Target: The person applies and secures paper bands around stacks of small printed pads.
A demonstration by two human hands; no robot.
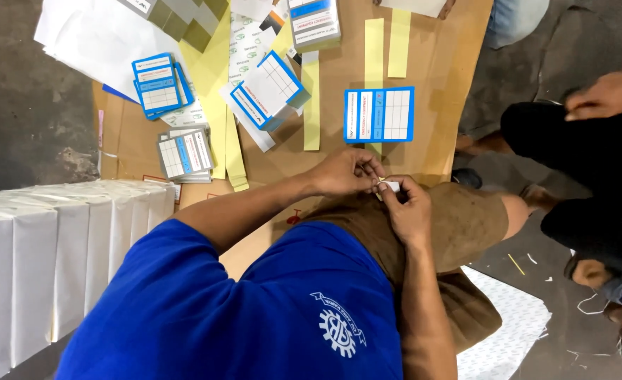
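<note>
My left hand (344,173) and my right hand (407,209) meet over my knee, which is covered by brown shorts (459,218). Together their fingertips pinch a small white label piece (391,186) with a sliver of yellow backing. Just beyond the hands a blue-bordered label sheet (379,114) lies flat on the brown cardboard (339,77). My blue shirt fills the lower part of the view.
Stacks of blue-and-white labels (159,84) (270,91) and a grey stack (184,153) lie on the cardboard among yellow backing strips (311,105). A row of white boxes (57,246) stands at left. Another person in dark clothes (592,162) crouches at right.
</note>
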